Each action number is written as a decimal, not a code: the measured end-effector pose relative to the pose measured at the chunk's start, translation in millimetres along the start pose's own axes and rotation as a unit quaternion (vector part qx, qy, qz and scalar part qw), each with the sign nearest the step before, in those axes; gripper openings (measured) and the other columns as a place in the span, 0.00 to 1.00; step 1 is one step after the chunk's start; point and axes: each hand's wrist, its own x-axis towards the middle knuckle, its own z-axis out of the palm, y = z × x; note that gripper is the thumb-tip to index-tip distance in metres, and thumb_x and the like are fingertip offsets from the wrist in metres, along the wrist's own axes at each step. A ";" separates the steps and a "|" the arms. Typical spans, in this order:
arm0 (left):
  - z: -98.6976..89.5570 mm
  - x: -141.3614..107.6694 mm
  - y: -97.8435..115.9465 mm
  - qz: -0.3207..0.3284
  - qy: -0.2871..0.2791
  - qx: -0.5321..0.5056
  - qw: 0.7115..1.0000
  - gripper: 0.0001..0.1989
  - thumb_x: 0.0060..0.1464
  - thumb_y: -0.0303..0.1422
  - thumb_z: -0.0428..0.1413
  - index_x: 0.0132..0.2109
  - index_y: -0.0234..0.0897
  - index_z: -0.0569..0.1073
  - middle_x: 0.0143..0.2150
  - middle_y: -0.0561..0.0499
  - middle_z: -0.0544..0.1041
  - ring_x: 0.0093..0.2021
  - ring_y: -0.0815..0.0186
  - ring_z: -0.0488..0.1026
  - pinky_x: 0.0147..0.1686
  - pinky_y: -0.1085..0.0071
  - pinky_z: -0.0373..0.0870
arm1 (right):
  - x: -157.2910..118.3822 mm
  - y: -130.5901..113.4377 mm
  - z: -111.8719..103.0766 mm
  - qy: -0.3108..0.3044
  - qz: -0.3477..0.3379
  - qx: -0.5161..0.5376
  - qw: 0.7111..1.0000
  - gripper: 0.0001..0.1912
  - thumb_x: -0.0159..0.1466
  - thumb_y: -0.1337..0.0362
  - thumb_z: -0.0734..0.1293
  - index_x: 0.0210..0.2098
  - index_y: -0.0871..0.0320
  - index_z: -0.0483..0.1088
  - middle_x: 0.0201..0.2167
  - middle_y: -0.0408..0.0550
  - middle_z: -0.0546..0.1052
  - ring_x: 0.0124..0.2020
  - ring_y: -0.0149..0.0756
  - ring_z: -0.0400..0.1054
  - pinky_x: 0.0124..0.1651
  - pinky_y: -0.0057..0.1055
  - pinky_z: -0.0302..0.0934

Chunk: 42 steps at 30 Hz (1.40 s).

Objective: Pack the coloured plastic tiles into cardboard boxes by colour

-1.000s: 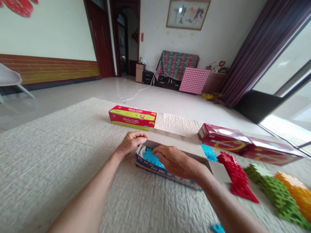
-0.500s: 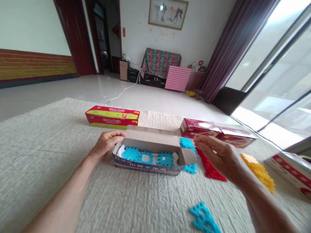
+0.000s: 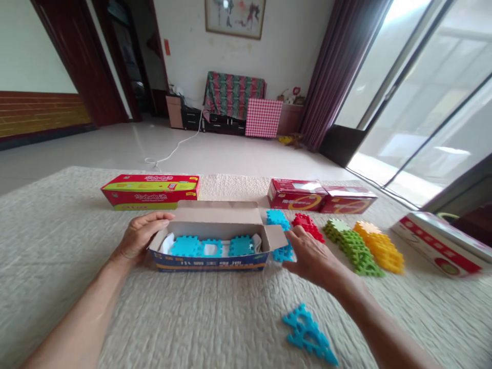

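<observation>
Head view: left hand at left end of open box, fingers close together; grip on cardboard cannot be told. Right hand spread wide beside blue stack, just right of box; contact unclear. More blue pieces lie inside. Jutting side flap could catch fingers, tipping light-looking box; loose stack could slide apart if gripped only by edge; red pieces close behind risk knock.

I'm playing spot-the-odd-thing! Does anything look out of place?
The blue interlocking plastic shape looks a bit stray: it lies alone on the mat, nearer the camera, while other blue pieces are in or beside the open box. I see no spill or damage.
</observation>
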 end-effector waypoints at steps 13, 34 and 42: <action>1.0 -1.4 4.2 -0.008 -0.005 0.006 1.000 0.13 0.40 0.35 0.62 0.36 0.35 0.76 0.21 0.58 0.75 0.18 0.72 0.66 0.19 0.77 0.60 | 2.7 -3.6 3.9 0.042 -0.005 0.001 0.999 0.16 0.50 0.65 0.68 0.39 0.61 0.67 0.39 0.53 0.68 0.38 0.40 0.65 0.36 0.34 0.59; -1.0 0.3 1.8 0.005 -0.004 0.010 1.000 0.15 0.39 0.36 0.62 0.36 0.34 0.76 0.20 0.57 0.74 0.17 0.73 0.64 0.18 0.78 0.58 | -21.1 -8.6 -13.3 -0.062 -0.112 0.027 0.991 0.30 0.45 0.73 0.68 0.49 0.54 0.70 0.46 0.53 0.74 0.42 0.42 0.71 0.39 0.36 0.67; 2.4 -1.6 3.3 0.023 -0.014 0.013 1.000 0.13 0.40 0.37 0.61 0.35 0.35 0.76 0.20 0.56 0.74 0.17 0.71 0.66 0.19 0.76 0.60 | -20.3 -5.6 10.3 -0.027 -0.137 -0.007 0.990 0.28 0.46 0.73 0.66 0.48 0.58 0.71 0.51 0.60 0.73 0.49 0.51 0.69 0.48 0.44 0.67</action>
